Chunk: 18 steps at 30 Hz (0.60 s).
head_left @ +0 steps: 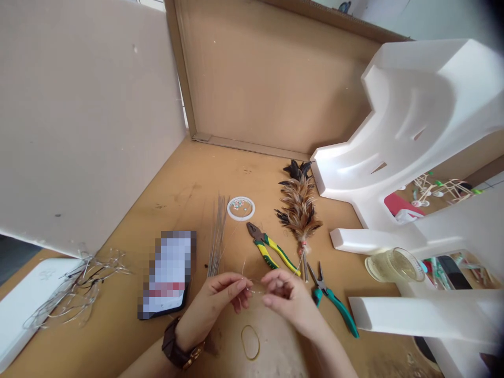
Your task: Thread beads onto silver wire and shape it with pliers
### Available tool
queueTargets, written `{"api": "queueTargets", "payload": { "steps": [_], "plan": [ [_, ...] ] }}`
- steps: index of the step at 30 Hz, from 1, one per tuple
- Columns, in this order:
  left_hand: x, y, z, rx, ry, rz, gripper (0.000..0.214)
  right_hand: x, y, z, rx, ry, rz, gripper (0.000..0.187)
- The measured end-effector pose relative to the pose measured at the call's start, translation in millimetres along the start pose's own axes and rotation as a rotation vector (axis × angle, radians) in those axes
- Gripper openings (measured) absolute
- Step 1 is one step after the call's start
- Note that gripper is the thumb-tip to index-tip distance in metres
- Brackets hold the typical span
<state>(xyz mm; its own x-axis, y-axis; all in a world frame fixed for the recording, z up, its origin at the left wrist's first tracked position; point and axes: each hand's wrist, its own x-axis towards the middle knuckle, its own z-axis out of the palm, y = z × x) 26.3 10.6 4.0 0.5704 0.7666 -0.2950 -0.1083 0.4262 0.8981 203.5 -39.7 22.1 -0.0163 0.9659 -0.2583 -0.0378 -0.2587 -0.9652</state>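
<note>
Over the table's near part, my left hand [230,293] pinches a thin, clear thread [256,292] between thumb and forefinger, and small pale specks show along it. My right hand [289,299] faces it with curled fingers on the thread's other side. A fine strand runs from the right fingers toward the tied base of a brown and black feather bundle [300,202]. Beyond my hands lies a pair of yellow-green combination pliers [271,251]. Right of my right hand are teal needle-nose pliers [333,299], their jaws parted. A yellow rubber band [250,342] rests below my hands.
Thin metal wires [216,236] lie beside a round white lid [241,209] holding small beads. A phone [167,275] is at the left, near tangled wire [84,286] and a white box [35,304]. A glass [394,265] stands among white foam pieces [409,115] at the right.
</note>
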Motion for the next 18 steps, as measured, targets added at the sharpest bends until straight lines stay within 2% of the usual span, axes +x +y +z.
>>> {"api": "queueTargets", "payload": {
  "steps": [2, 5, 11, 16, 18],
  "plan": [
    [0.4, -2.0, 0.6, 0.052, 0.005, 0.076, 0.016, 3.7, 5.2, 14.4, 0.042, -0.048, 0.017, 0.027],
    [1.1, -3.3, -0.1, 0.147, 0.032, 0.211, 0.012, 7.7, 8.7, 28.5, 0.133, -0.037, 0.025, 0.022],
    [-1.2, 2.8, -1.8, 0.352, 0.028, 0.315, 0.016, 9.9, 6.0, 26.6, 0.142, -0.012, 0.05, 0.022],
    [-4.3, 1.8, 0.4, 0.412, 0.164, 0.39, 0.007, 12.4, 7.2, 31.0, 0.068, 0.033, 0.028, 0.021],
    [-4.5, -0.4, 1.7, 0.405, 0.171, 0.38, 0.009, 12.5, 8.5, 34.5, 0.038, 0.069, 0.01, 0.019]
  ]
}}
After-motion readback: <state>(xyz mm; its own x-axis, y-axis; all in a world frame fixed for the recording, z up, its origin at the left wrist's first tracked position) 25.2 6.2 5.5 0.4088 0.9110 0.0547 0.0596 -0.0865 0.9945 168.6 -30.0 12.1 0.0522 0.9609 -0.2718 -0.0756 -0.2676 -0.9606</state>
